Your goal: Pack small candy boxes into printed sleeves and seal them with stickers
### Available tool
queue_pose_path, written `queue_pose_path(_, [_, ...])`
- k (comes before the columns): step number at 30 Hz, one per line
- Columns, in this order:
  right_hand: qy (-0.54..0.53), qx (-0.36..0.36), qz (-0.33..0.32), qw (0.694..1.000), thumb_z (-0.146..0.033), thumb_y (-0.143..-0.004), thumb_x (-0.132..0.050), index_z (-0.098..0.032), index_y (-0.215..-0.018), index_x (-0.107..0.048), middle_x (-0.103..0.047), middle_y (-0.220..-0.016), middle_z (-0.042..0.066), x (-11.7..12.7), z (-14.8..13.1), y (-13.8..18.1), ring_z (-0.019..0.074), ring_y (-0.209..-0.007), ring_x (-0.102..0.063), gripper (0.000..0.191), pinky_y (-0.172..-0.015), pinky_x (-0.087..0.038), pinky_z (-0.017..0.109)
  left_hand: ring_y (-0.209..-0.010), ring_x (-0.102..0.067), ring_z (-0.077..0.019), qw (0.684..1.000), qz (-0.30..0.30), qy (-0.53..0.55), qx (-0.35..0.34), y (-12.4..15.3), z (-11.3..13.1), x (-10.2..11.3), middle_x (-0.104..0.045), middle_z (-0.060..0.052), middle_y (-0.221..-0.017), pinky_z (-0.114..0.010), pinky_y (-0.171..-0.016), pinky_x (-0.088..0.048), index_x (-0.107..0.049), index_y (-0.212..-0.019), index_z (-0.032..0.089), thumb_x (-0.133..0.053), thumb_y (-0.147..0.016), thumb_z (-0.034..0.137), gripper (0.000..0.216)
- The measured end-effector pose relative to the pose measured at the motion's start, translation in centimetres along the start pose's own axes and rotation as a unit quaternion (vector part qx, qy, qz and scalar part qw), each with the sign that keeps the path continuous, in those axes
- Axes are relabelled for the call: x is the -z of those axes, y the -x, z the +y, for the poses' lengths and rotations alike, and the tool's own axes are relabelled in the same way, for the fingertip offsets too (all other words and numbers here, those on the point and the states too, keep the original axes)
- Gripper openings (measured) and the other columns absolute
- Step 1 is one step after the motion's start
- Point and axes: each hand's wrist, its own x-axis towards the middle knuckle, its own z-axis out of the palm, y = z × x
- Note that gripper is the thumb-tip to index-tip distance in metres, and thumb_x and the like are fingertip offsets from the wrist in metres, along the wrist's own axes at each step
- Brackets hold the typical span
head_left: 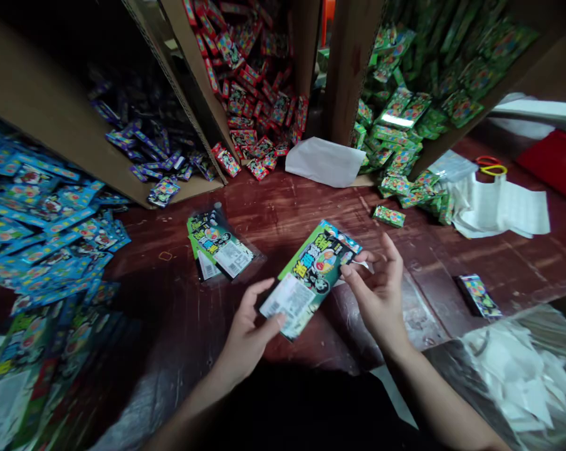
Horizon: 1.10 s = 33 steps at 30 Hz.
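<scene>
we see the left hand (247,335) gripping the lower end of a green pack (313,275); its thumb lies flat on the white label there, the forefinger stretches up along the pack's left edge, and the other fingers go under the pack, so we cannot tell how they are curled; the right hand (381,294) pinches the pack's right edge between thumb and forefinger, with a small white sliver showing at the pinch that we cannot make out; its remaining fingers (392,250) stand loosely spread and touch nothing; the pack is held tilted, above the dark red table (283,207), between both hands and clear of the wood.

just left of it a wrapped bundle (219,247) of similar packs lies flat on the table; a small dark pack (479,295) lies well apart to the right; the print on all of them is too small to read; the cardboard boxes behind are cut off by the frame, showing heaps of blue packets (38,213), red packets (249,75) and green packets (405,106); the clear bag (522,369) at lower right holds pale pieces we cannot identify; both forearms sink into shadow at the bottom edge.
</scene>
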Motion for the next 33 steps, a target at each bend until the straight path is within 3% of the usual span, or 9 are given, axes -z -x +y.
queue_pose_path(4, [0.02,0.034,-0.102,0.994,-0.027,-0.092,-0.066,-0.045,-0.156,-0.015,-0.051,-0.117,0.005,-0.3,0.2,-0.8,0.0167,-0.093,-0.062,0.084,-0.08,-0.06,0.033,-0.093,-0.067,-0.0175,0.996,-0.057,-0.063,-0.012,0.2,-0.6,-1.3,-0.065,-0.003,-0.106,-0.03,-0.08,-0.058,-0.056,-0.109,0.023,-0.077,-0.083,0.03,0.035])
queue_pose_path(8, [0.072,0.08,-0.215,0.971,-0.021,-0.096,-0.058,-0.046,-0.159,-0.004,-0.049,-0.133,0.008,0.2,0.8,-0.4,0.0178,-0.098,-0.06,0.087,-0.066,-0.058,0.027,-0.086,-0.067,-0.0157,0.995,-0.031,-0.051,-0.076,-1.4,0.5,-1.3,-0.061,-0.004,-0.116,-0.025,-0.062,-0.057,-0.042,-0.134,0.031,-0.068,-0.091,0.029,0.051])
queue_pose_path(11, [0.128,0.084,-0.28,0.948,-0.022,-0.097,-0.056,-0.041,-0.161,-0.007,-0.052,-0.134,0.009,1.1,1.1,-0.4,0.0192,-0.1,-0.059,0.083,-0.069,-0.058,0.028,-0.09,-0.066,-0.0159,0.988,-0.076,-0.092,-0.093,-1.8,1.1,-0.7,-0.06,-0.005,-0.115,-0.029,-0.076,-0.058,-0.044,-0.14,0.029,-0.066,-0.091,0.025,0.054])
queue_pose_path(15, [0.141,0.029,-0.354,0.924,-0.027,-0.098,-0.056,-0.034,-0.162,-0.015,-0.058,-0.122,0.008,2.0,1.3,-0.5,0.0175,-0.093,-0.061,0.076,-0.079,-0.058,0.032,-0.095,-0.067,-0.0189,0.983,-0.141,-0.099,-0.055,-1.6,1.2,-0.1,-0.062,-0.007,-0.114,-0.035,-0.084,-0.057,-0.049,-0.135,0.025,-0.066,-0.089,0.024,0.049])
queue_pose_path(19, [0.096,0.008,-0.302,0.948,-0.027,-0.097,-0.059,-0.035,-0.162,-0.009,-0.058,-0.126,0.008,1.6,1.7,0.8,0.017,-0.095,-0.063,0.082,-0.086,-0.057,0.035,-0.107,-0.065,-0.0219,0.984,-0.141,-0.1,-0.031,-2.1,1.5,0.1,-0.066,-0.007,-0.113,-0.038,-0.091,-0.054,-0.057,-0.118,0.022,-0.066,-0.09,0.028,0.03])
queue_pose_path(23, [0.046,-0.013,-0.237,0.97,-0.029,-0.098,-0.059,-0.037,-0.161,-0.01,-0.06,-0.132,0.009,0.8,2.5,2.5,0.0189,-0.11,-0.064,0.08,-0.097,-0.054,0.039,-0.129,-0.056,-0.0247,0.985,-0.096,-0.12,-0.077,-2.5,1.6,-0.4,-0.055,-0.009,-0.143,-0.042,-0.105,-0.048,-0.067,-0.105,0.021,-0.06,-0.096,0.031,0.015])
queue_pose_path(26, [0.05,-0.026,-0.242,0.969,-0.029,-0.099,-0.057,-0.036,-0.16,-0.019,-0.064,-0.129,0.007,0.5,2.9,3.2,0.02,-0.118,-0.062,0.072,-0.105,-0.049,0.042,-0.12,-0.063,-0.0222,0.989,-0.065,-0.098,-0.09,-2.6,1.2,-1.2,-0.067,-0.008,-0.129,-0.043,-0.108,-0.046,-0.065,-0.107,0.021,-0.058,-0.097,0.029,0.015])
queue_pose_path(30, [0.067,0.002,-0.184,0.981,-0.027,-0.097,-0.06,-0.038,-0.161,-0.005,-0.054,-0.146,0.01,0.4,2.9,3.4,0.0201,-0.118,-0.062,0.085,-0.102,-0.052,0.044,-0.111,-0.067,-0.0204,0.994,-0.04,-0.071,-0.077,-2.9,1.1,-1.9,-0.073,-0.007,-0.115,-0.04,-0.101,-0.05,-0.055,-0.129,0.022,-0.061,-0.095,0.027,0.034])
queue_pose_path(33, [0.036,-0.028,-0.189,0.981,-0.029,-0.096,-0.063,-0.038,-0.161,0.001,-0.062,-0.133,0.009,0.7,2.5,2.9,0.0186,-0.106,-0.066,0.091,-0.095,-0.056,0.041,-0.112,-0.067,-0.0209,0.99,-0.077,-0.105,-0.059,-3.2,1.7,-2.0,-0.073,-0.007,-0.118,-0.04,-0.103,-0.05,-0.068,-0.112,0.02,-0.061,-0.094,0.029,0.021])
